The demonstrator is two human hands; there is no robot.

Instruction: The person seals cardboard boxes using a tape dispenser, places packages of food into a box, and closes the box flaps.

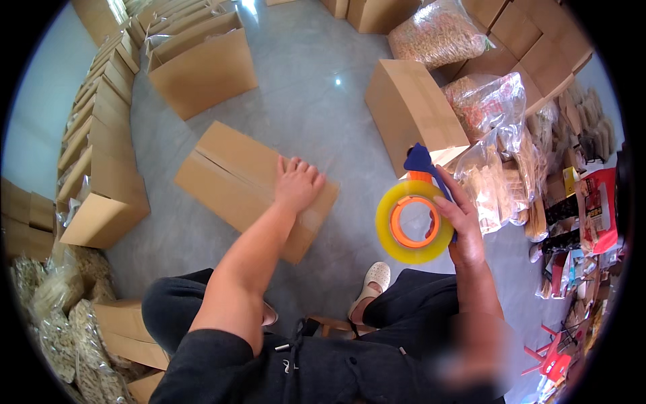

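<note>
A cardboard box (237, 166) lies on the floor in front of me, turned at an angle. Along its top runs a seam with a dark gap at the far left part and what looks like clear tape nearer my hand. My left hand (299, 186) rests palm down on the box near its right end, fingers slightly spread, gripping nothing. My right hand (462, 217) holds a tape dispenser (419, 160) by its blue handle, to the right of the box and apart from it. On its orange hub sits a large roll of yellowish clear tape (387, 235).
Open cardboard boxes (108, 166) stand in a row along the left wall. Another open box (212, 76) is beyond the one before me. A taped box (416, 106) stands at right, beside clear bags of dried goods (436, 35). A red stool (552, 361) is at lower right.
</note>
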